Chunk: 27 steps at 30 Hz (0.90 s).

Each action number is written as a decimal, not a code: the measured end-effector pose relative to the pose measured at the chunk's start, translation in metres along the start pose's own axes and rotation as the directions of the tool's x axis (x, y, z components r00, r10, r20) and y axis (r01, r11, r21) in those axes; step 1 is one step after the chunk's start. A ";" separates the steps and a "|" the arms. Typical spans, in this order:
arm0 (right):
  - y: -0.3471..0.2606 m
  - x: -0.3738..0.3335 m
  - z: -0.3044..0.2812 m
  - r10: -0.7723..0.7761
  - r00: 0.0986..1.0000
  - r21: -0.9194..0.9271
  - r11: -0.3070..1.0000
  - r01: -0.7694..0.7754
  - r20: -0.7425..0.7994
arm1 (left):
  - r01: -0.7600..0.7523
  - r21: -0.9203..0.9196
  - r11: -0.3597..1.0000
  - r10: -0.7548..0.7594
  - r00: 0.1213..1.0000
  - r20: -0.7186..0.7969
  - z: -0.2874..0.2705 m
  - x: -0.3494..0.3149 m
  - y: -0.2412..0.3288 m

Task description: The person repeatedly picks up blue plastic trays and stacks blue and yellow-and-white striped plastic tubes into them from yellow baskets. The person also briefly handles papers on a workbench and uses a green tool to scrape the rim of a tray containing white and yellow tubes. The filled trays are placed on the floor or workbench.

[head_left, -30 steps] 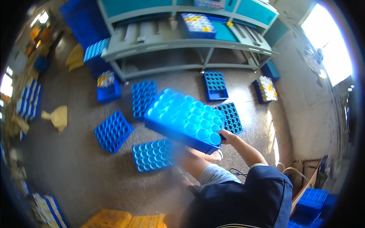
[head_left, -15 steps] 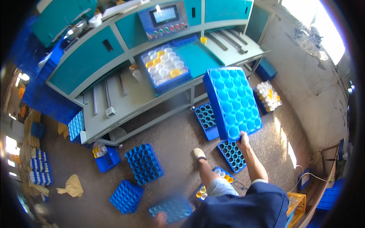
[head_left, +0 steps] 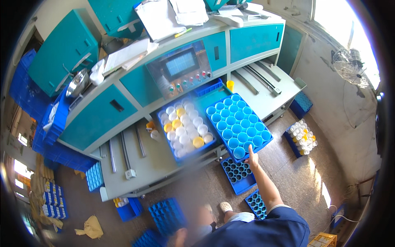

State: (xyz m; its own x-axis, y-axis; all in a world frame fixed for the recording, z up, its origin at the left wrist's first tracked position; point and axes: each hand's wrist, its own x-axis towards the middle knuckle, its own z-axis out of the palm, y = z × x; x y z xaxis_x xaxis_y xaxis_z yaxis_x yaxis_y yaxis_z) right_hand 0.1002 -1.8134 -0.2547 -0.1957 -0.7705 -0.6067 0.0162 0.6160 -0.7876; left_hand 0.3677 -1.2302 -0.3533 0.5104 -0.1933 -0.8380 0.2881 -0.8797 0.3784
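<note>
My right hand [head_left: 252, 159] grips the near corner of a blue crate [head_left: 256, 151] packed with rows of light-blue cups [head_left: 236, 128]. Its thumb lies over the rim, while the fingers underneath are mostly hidden. The crate is held at the bench's front edge, right beside another blue crate [head_left: 192, 146] that holds white and yellow cups [head_left: 181, 127] on the bench. Low in the picture, my left hand [head_left: 180, 236] is smeared by motion, so its fingers cannot be made out. It is nearest a blue cup-filled tray [head_left: 166, 214] on the floor.
Behind the bench [head_left: 162, 164] stands a teal machine with a control panel [head_left: 181, 68]. A yellow cup [head_left: 230, 85] and metal rails [head_left: 124, 154] sit on the bench. Crates of dark-filled cups [head_left: 238, 171] and white and yellow cups [head_left: 302, 138] stand on the floor, with a fan [head_left: 349, 68] by the window.
My right hand has brought the crate of light-blue cups from above the floor to the bench edge, levelling it. My left hand has shifted slightly right. The view has moved closer to the machine.
</note>
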 end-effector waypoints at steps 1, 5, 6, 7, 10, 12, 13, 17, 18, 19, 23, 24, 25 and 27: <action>-0.003 0.000 0.009 -0.234 0.968 0.122 0.967 0.222 0.096 | 0.022 0.005 1.000 -0.022 0.999 -0.029 0.000 0.013 0.011; -0.016 0.019 0.049 -0.220 0.975 -0.100 0.970 0.221 0.028 | -0.067 0.167 0.984 0.091 0.986 -0.139 0.005 0.052 0.118; -0.018 0.025 0.057 -0.245 0.969 -0.166 0.955 0.245 0.022 | -0.204 0.489 0.848 0.341 0.916 -0.211 0.006 0.055 0.156; -0.021 0.031 0.065 -0.267 0.963 -0.207 0.940 0.270 0.043 | -0.208 0.468 0.859 0.369 0.885 -0.284 0.008 0.057 0.197; -0.037 0.049 0.095 -0.352 0.933 -0.251 0.899 0.358 0.069 | -0.413 0.422 0.807 0.572 0.725 -0.384 0.007 0.062 0.333; -0.046 0.057 0.116 -0.432 0.901 -0.347 0.841 0.416 0.033 | -0.579 0.459 0.674 0.739 0.511 -0.440 0.010 0.064 0.406; -0.050 0.061 0.125 -0.415 0.909 -0.387 0.831 0.400 0.049 | -0.646 0.482 0.592 0.802 0.413 -0.432 0.012 0.067 0.440; -0.058 0.071 0.158 -0.230 0.973 -0.431 0.881 0.197 -0.025 | -0.724 0.599 0.342 0.938 0.296 -0.178 0.027 0.087 0.532; -0.057 0.070 0.159 -0.197 0.980 -0.458 0.873 0.166 -0.020 | -0.712 0.637 0.295 0.947 0.308 -0.095 0.031 0.092 0.544; -0.055 0.070 0.163 -0.189 0.981 -0.458 0.876 0.148 -0.046 | -0.679 0.681 0.272 0.946 0.318 -0.061 0.035 0.095 0.551; -0.049 0.052 0.157 -0.304 0.951 -0.494 0.836 0.241 -0.050 | -0.615 0.746 0.255 0.912 0.410 0.026 0.044 0.105 0.559; -0.051 0.046 0.155 -0.347 0.925 -0.602 0.775 0.191 -0.153 | -0.608 0.750 0.261 0.901 0.432 0.037 0.044 0.106 0.559; -0.053 0.039 0.154 -0.439 0.877 -0.674 0.710 0.205 -0.196 | -0.620 0.740 0.261 0.906 0.422 0.035 0.043 0.106 0.558; -0.063 0.029 0.157 -0.643 0.760 -0.721 0.572 0.391 -0.097 | -0.615 0.751 0.238 0.915 0.401 0.039 0.042 0.106 0.558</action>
State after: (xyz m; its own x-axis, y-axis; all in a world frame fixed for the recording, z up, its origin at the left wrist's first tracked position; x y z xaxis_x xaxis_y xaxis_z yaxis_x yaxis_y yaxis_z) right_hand 0.2471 -1.9005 -0.2393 -0.2547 -0.9654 0.0556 -0.7741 0.1691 -0.6101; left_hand 0.5486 -1.7598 -0.2478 0.4368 -0.8995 -0.0049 -0.8545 -0.4166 0.3102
